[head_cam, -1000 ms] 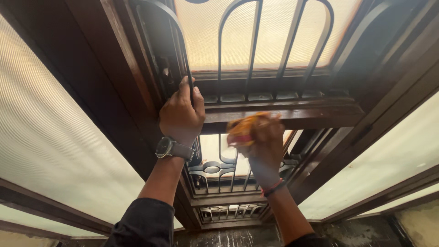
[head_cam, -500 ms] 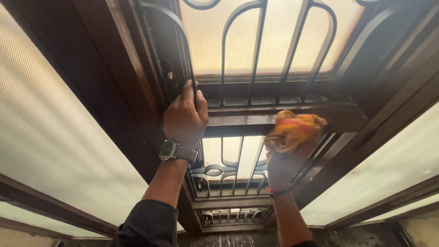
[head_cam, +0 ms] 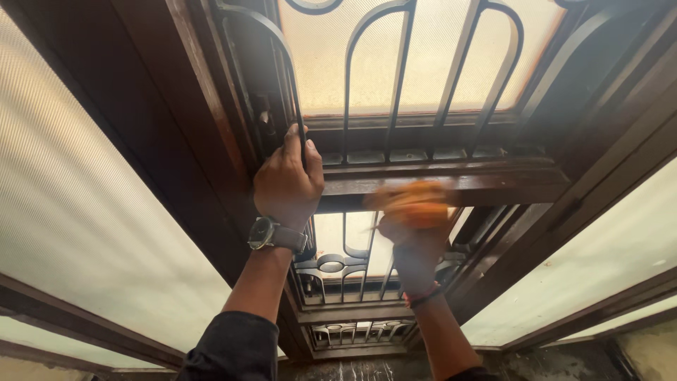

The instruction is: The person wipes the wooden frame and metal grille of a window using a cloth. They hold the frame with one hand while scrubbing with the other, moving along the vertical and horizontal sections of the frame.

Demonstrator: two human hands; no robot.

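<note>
My left hand (head_cam: 288, 180), with a wristwatch (head_cam: 271, 233) on its wrist, grips a black iron grille bar (head_cam: 297, 113) at the left of the window. My right hand (head_cam: 411, 238) holds a crumpled orange and yellow cloth (head_cam: 412, 204), blurred by motion, against the dark wooden crossbar (head_cam: 493, 180) of the window frame. A red band circles the right wrist. Frosted glass (head_cam: 423, 49) glows behind the arched grille bars above the crossbar.
Frosted side panes stretch at left (head_cam: 84, 212) and right (head_cam: 606, 247) in dark wooden frames. A lower grille section (head_cam: 338, 268) with curled ironwork sits below the crossbar. A wet dark sill (head_cam: 367, 365) lies at the bottom.
My right hand with the cloth swept right along the crossbar, then back left to its middle. The left hand has kept its hold on the grille bar.
</note>
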